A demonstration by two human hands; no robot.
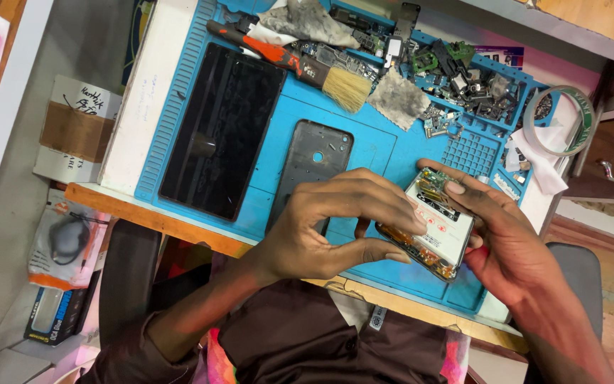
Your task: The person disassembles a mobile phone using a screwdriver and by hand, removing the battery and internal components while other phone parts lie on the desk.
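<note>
Both hands are on an opened phone (431, 224) held just above the near edge of the blue repair mat (385, 146). The right hand (513, 242) cradles it from the far side, index fingertip hooked over the top edge; the left hand (335, 220) closes on the near long edge, thumb underneath and fingertips curled on top, so both are clamped on the same device. Judging by the layout, disassembly is well along: the black back cover (312, 167) already lies off, flat on the mat just left of the hands, camera hole up. What is left is the internal work; battery and boards look to be in place, and whether any screws are out cannot be told. The phone shows a white battery filling the middle, orange flex and copper-toned parts along the near edge, and a green board with shielding at the top end; it is tilted, not flat. Elsewhere on the mat: a dark tablet (222, 128) at left, a red-handled brush (300, 67) across the top, grey cloths (399, 99), a heap of small salvaged boards (463, 75) in the tray section, and a tape roll (559, 121) at the right edge.
</note>
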